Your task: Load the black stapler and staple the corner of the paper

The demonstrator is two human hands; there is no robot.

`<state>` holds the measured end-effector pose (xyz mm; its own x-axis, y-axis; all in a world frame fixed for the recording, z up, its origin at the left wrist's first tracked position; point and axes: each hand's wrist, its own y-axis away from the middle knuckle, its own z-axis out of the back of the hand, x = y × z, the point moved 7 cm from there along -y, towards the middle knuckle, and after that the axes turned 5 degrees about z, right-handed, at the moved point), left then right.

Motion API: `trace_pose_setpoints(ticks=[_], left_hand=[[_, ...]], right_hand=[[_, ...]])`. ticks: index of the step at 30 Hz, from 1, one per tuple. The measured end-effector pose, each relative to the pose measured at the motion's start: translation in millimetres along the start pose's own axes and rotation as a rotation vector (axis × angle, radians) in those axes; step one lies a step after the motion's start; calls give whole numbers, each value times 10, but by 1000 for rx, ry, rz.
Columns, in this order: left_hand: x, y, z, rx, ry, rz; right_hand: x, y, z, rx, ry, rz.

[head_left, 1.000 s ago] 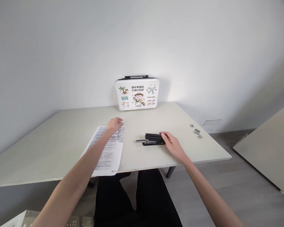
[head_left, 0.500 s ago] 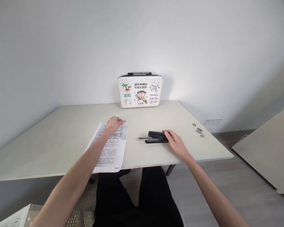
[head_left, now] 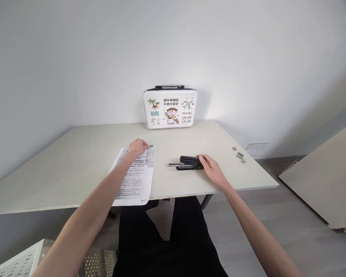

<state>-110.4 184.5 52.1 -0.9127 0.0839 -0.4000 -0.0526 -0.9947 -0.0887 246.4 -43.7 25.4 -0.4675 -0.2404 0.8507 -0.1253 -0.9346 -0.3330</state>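
My left hand (head_left: 138,146) is closed at the top edge of a printed sheet of paper (head_left: 144,194), its fingertips pinching a small grey strip of staples (head_left: 151,146). The sheet lies on the table and its near end hangs slightly over the front edge. To the right, my right hand (head_left: 211,169) is closed round the back end of a black stapler (head_left: 187,158). The stapler lies on its base on the table, and its metal staple tray sticks out toward the left from between the top and the base.
A white carry case (head_left: 170,109) with cartoon prints stands upright against the wall at the table's back. Several staple strips (head_left: 240,155) lie near the table's right edge. White perforated baskets (head_left: 20,263) sit below at the lower left. A pale panel (head_left: 328,177) stands right of the table.
The camera view has tilted slightly, so everything sits a little higher in the picture. Both hands keep their grips, with hardly any movement over the table.
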Motion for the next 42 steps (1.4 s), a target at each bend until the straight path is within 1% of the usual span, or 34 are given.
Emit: trace_pose_setpoints(ticks=[5,8,10,13,17,19,21,23,26,33,42], left_hand=[[-34,89,130,-37,38,-17],[-113,187,212,-54,87,-75],[-242,308,233,-40,120,-159],[-550,606,186,2,148,-336],[-990,1118,9,43,120,-575],[-1132,1342,-80,44,85,-662],[-1203,1508,-145,33,45,-716],[-1216,1611,-179,16,10,-738],[-1198,1676,-179,-14,-22,-743],[-1247,1724,-146,-34,-73,-774],[-1284,1722,-226,-51,-110,-766]], right_hand=[[13,7,0,-1,-12,-3],[17,12,-4,4,-14,-3],[15,16,-4,4,-17,-7],[7,21,0,-1,-15,-8],[0,22,3,-2,-12,-7],[2,21,5,-1,-13,-6],[1,18,11,-3,-7,-9],[-2,15,17,-8,1,-6],[-10,8,15,-7,3,8],[-33,-8,8,-6,3,13],[-3,21,22,-1,8,2]])
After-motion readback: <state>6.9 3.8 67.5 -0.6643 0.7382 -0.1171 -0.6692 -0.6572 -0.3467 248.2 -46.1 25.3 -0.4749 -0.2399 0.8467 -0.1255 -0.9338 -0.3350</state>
